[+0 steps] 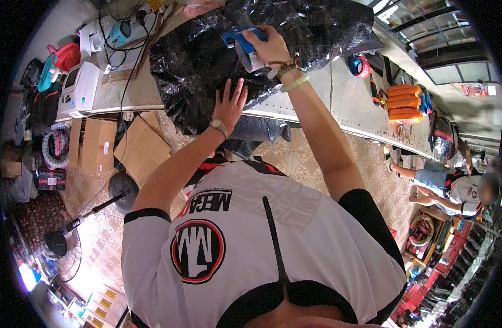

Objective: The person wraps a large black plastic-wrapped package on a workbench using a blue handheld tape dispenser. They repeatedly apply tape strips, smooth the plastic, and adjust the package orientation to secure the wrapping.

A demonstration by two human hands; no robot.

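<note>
A large sheet of black plastic bubble wrap (pixel 193 53) lies crumpled across the counter and hangs over its near edge. My right hand (pixel 271 46) grips a blue tape dispenser (pixel 247 41) fitted with a roll of tape (pixel 249 61), held at the wrap's surface. My left hand (pixel 229 102) lies on the wrap near the counter's edge, fingers spread and holding nothing. Whether anything is inside the wrap is hidden. Below the edge shows a hanging flap of bubble wrap (pixel 259 129).
A white label printer (pixel 79 90) stands at the counter's left. Tape rolls (pixel 361 66) and orange packs (pixel 403 102) sit to the right. Cardboard boxes (pixel 96 143) and a standing fan (pixel 56 244) are on the floor. Another person (pixel 460 190) is at the far right.
</note>
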